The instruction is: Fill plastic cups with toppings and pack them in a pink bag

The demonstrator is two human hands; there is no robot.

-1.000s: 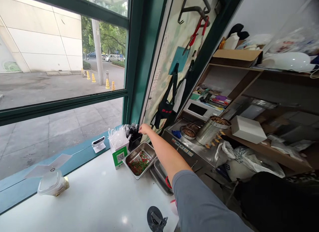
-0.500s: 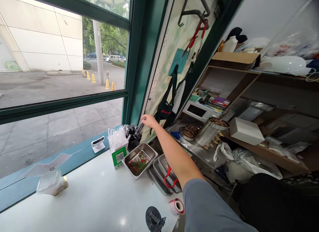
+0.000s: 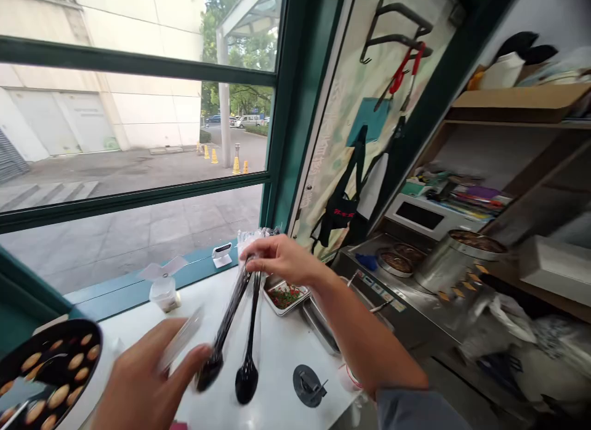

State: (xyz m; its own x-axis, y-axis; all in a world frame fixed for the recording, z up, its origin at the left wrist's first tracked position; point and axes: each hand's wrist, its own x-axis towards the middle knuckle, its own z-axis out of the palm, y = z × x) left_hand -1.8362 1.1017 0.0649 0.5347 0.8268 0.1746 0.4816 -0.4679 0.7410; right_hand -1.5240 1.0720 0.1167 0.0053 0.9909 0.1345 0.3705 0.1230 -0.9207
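Note:
My right hand (image 3: 281, 258) is raised over the white counter (image 3: 277, 350) and pinches the top ends of two black plastic spoons (image 3: 247, 331) in clear wrappers, which hang down with their bowls low. My left hand (image 3: 143, 381) comes up from the lower left, blurred, its thumb and fingers at the bowl of the left spoon (image 3: 210, 368). A thin clear strip (image 3: 182, 337) lies along its fingers. A black bowl of small round brown pieces (image 3: 46, 368) sits at the far left.
A steel tray of chopped red and green bits (image 3: 284, 293) stands behind the spoons, stacked steel trays (image 3: 318, 322) beside it. A lidded plastic cup (image 3: 164, 292) is by the window sill. A black round fitting (image 3: 308, 385) sits at the counter edge. Steel pots (image 3: 455, 254) stand at right.
My right hand pulled two wrapped black spoons out of the holder by the window and brought them toward me. My left hand came into view. The view swung left, showing the black bowl.

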